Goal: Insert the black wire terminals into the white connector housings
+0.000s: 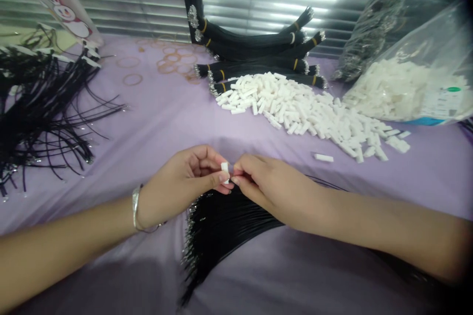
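Between the thumb and fingers of my left hand [201, 172] is a small white plastic connector housing [225, 172], held upright. My right hand [262, 177] is closed in a pinch right beside it, on what looks like the end of a thin black wire; the fingers mostly hide it. A few black wires [327, 183] trail out behind the right wrist. Below both hands lies a fanned bundle of black wires [236, 221], their metal-tipped ends pointing left.
A heap of white housings [295, 103] spreads across the purple cloth [155, 123], near tied wire bundles [258, 44]. Wires with white housings [48, 98] lie at left by a cup [66, 5]. Rubber bands [173, 61] lie behind; plastic bags [414, 83] stand at right.
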Motion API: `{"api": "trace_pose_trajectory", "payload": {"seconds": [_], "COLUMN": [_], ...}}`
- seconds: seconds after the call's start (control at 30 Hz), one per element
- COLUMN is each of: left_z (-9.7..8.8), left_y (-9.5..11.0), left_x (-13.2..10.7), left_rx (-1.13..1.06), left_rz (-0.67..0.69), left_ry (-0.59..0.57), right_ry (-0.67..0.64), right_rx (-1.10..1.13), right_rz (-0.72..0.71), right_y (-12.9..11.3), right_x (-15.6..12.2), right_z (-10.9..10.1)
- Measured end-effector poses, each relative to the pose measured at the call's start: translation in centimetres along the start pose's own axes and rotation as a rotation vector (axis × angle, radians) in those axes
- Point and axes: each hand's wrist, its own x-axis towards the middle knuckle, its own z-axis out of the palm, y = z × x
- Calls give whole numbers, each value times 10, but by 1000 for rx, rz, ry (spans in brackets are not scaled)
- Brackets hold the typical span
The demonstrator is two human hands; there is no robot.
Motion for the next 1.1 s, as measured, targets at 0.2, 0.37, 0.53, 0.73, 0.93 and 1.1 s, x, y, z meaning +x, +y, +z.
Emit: {"api": "trace_pose_trajectory", "payload": {"seconds": [0.2, 0.37, 0.53, 0.73, 0.93, 1.1], "left_z": [4, 0, -14, -21, -21, -23], "left_y": [0, -3, -2, 0, 0, -1], "left_x": [0, -1, 2, 8, 8, 9], "left_rx": [-29, -174, -332, -374, -350, -326], "left_rz": [-12, 54, 234, 214, 201, 198], "left_ry": [35, 46, 128, 199, 160, 135], "right_ry": [22, 169, 190, -81, -146, -130], "right_rx": [-10, -251, -437, -335, -150, -42], "right_rz": [13, -240, -402, -302, -230, -118], "right_y": [-1, -8, -31, -26, -20, -26], "right_x": [1, -3, -1, 21, 27, 19], "right_z": [9, -6, -18, 1, 3, -3]}}
